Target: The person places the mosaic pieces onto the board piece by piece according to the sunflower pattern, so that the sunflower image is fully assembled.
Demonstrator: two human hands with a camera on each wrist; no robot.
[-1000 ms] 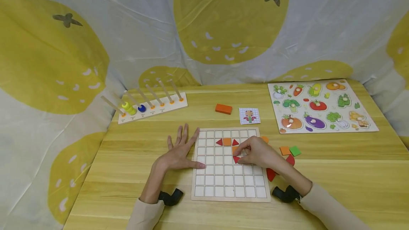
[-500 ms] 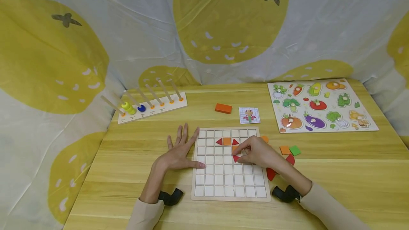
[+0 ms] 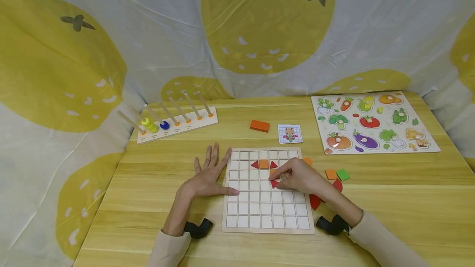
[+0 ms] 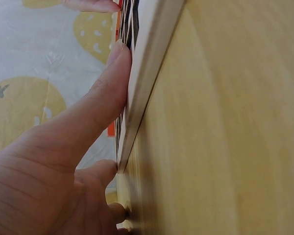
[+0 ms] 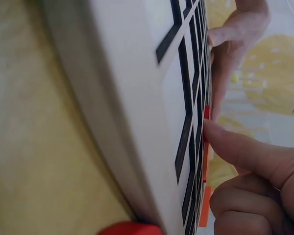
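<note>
I see the pattern only started: on the white grid board (image 3: pixel 268 190) one orange square (image 3: pixel 264 164) sits between two red triangles in the upper rows, and most cells are bare. My right hand (image 3: pixel 298 178) has its fingers curled and pinches a red triangle (image 3: pixel 274 184) down into a middle cell. My left hand (image 3: pixel 208 178) lies flat with straight fingers against the board's left edge. Loose flat pieces (image 3: pixel 335 175), orange, green and red, wait on the smooth wooden desk (image 3: pixel 389 201).

Peg rack (image 3: pixel 177 121) with yellow and blue rings back left, orange block (image 3: pixel 259 126), small card (image 3: pixel 290 134), vegetable puzzle (image 3: pixel 372 122) back right on desk (image 3: pixel 389 201).
</note>
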